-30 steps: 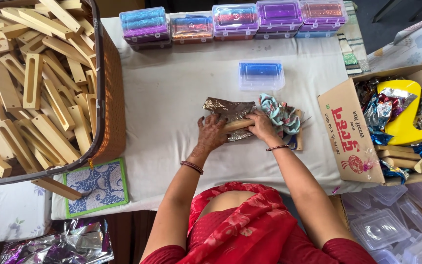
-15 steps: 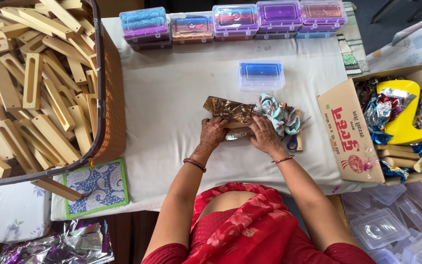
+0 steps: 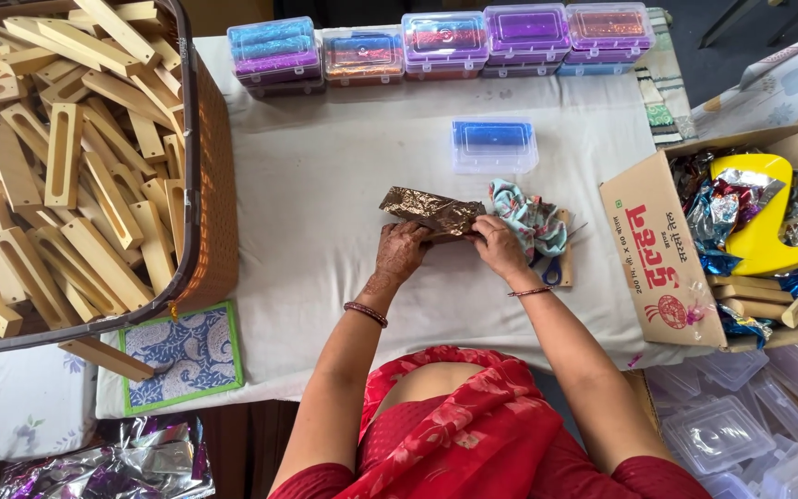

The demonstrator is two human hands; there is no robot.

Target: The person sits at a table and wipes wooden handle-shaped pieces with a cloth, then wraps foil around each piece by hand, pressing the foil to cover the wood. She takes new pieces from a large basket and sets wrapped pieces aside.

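On the white cloth of the table [image 3: 325, 185], just in front of the person, lies a long piece wrapped in bronze-gold foil [image 3: 429, 211], slightly tilted with its left end farther away. Both hands are on its near edge. The left hand [image 3: 402, 251] rests palm-down with fingers bent and close together, the tips pressing the foil's lower edge. The right hand [image 3: 498, 242] meets the wrapped piece at its right end — the fingers curl inward and pinch the foil there, thumb side toward the left hand; how tightly they close cannot be told.

Just right of that hand sits a crumpled light-blue patterned cloth [image 3: 533, 217], with blue-handled scissors [image 3: 552, 270] partly under it. Beyond the foil piece stands a clear plastic box with blue contents [image 3: 494, 144], and a row of similar boxes [image 3: 445, 42] lines the far edge. A woven basket [image 3: 210, 176] of slotted wooden blocks [image 3: 66, 157] fills the left side — a cardboard carton [image 3: 658, 249] of foil scraps stands at right.
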